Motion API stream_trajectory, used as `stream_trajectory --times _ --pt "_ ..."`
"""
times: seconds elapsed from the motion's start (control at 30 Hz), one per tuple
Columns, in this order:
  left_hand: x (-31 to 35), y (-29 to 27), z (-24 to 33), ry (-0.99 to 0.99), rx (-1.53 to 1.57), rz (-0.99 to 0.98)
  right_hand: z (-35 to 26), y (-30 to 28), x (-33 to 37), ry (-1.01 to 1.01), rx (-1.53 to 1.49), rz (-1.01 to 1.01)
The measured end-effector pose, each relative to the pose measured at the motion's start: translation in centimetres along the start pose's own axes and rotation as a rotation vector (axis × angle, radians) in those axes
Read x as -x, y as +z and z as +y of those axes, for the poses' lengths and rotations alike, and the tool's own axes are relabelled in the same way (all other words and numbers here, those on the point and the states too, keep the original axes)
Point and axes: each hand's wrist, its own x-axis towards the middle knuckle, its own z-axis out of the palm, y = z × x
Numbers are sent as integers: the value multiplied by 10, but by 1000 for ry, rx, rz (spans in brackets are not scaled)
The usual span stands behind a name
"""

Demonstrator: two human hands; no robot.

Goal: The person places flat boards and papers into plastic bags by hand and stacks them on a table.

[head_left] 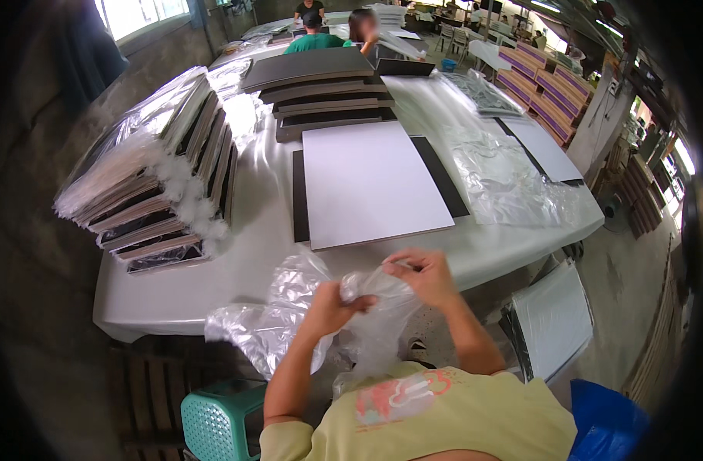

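A thin clear plastic bag (286,326) hangs bunched in front of me, over the near edge of the table. My left hand (337,306) grips one part of it, fingers curled round the film. With thumb and fingers pinched together, my right hand (420,275) holds the bag's upper edge. Just beyond my hands lies a white rectangular panel (374,184) on the table, with black board (441,178) showing from under its sides. Behind it rises a stack of dark panels (313,73).
Plastic-wrapped panels (167,177) are piled on the left of the covered table (251,230). Loose clear film (509,177) and another white panel (540,142) lie at right. A green stool (217,419) stands below left; wrapped panels (553,319) lean at lower right. Other people sit beyond.
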Motion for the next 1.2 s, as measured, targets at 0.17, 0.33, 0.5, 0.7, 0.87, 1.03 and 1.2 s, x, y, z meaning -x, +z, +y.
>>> stream_trajectory --times 0.17,0.33,0.5,0.7,0.87,1.03,1.2 --pt "11 -26 -32 50 573 245 44 -60 16 211 4 -783" --pt "25 -84 -81 127 1303 632 13 -89 43 332 -93 -1054" --pt "12 -49 -42 567 921 1121 23 -68 28 -390 -524 -1200" --pt "19 -19 -33 410 834 309 24 -62 40 -220 -556 -1306" --pt "37 -21 -37 369 737 132 30 -66 52 -92 -515 -1305" --pt "38 -69 -34 557 924 866 50 -56 52 19 -503 -1371" --pt "5 -14 -42 335 799 448 39 -63 61 71 -494 -1265"
